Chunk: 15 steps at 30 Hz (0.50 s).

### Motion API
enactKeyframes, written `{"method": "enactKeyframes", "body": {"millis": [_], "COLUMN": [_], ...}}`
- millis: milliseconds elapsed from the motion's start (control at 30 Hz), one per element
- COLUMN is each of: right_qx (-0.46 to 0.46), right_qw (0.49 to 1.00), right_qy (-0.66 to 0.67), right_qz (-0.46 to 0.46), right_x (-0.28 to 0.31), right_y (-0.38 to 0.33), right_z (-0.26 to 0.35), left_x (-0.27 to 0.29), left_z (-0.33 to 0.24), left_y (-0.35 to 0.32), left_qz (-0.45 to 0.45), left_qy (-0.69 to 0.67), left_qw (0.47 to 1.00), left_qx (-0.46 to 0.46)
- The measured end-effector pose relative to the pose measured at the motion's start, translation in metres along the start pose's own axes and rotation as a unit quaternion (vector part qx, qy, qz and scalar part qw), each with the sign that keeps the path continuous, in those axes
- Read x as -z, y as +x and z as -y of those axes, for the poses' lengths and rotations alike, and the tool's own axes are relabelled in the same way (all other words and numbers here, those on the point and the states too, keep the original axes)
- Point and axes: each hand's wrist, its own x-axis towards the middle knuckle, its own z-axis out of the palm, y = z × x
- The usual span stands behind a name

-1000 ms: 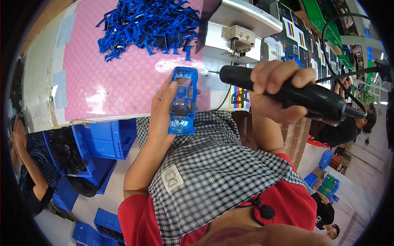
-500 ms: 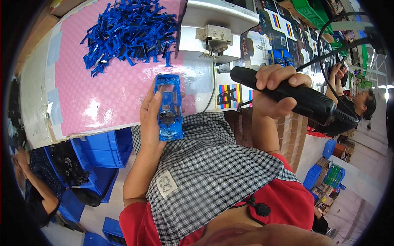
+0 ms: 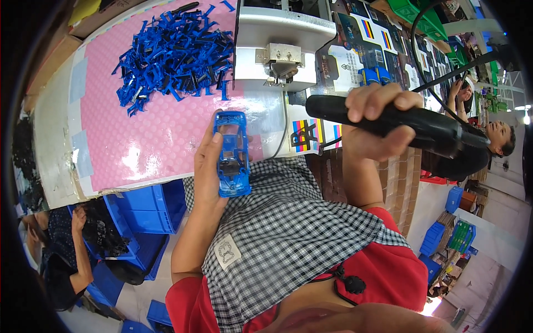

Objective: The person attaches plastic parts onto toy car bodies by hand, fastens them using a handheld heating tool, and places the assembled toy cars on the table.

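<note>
My left hand (image 3: 207, 161) is closed around a blue toy car body (image 3: 234, 176), gripping it by its left side. The car lies lengthwise toward me, with dark and see-through areas in its middle. It is just off the near edge of the pink mat (image 3: 127, 147). A black electric screwdriver (image 3: 425, 125) with a cable is wrapped in the fingers of my right hand (image 3: 375, 119). Its rounded front end points left, well above and to the right of the car, not touching it. Beyond the car, a heap of small blue plastic parts (image 3: 172, 58) covers the far part of the mat.
A metal fixture (image 3: 284, 55) stands behind the car, right of the heap. Printed cartons (image 3: 347, 64) lie further right, with another blue toy car (image 3: 375, 76) on them. Blue crates (image 3: 139, 205) stand below the table's left side. Other people (image 3: 83, 261) sit at both sides.
The whole view has shifted slightly, so the heap and fixture appear a little lower and differently placed. My right hand holds the screwdriver a bit more level. Both grips stay the same.
</note>
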Motion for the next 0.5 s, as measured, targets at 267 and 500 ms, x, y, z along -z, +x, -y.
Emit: {"method": "enactKeyframes", "body": {"millis": [267, 500], "right_qx": [0.179, 0.231], "right_qw": [0.973, 0.969], "right_qy": [0.132, 0.004], "right_qz": [-0.056, -0.085], "right_x": [-0.023, -0.009], "right_y": [0.088, 0.079], "right_z": [-0.015, -0.009], "left_x": [-0.021, -0.019], "left_z": [0.007, 0.004], "left_y": [0.008, 0.008], "left_qz": [0.049, 0.065], "left_qy": [0.01, -0.006], "left_qw": [0.999, 0.997], "left_qx": [0.021, 0.03]}}
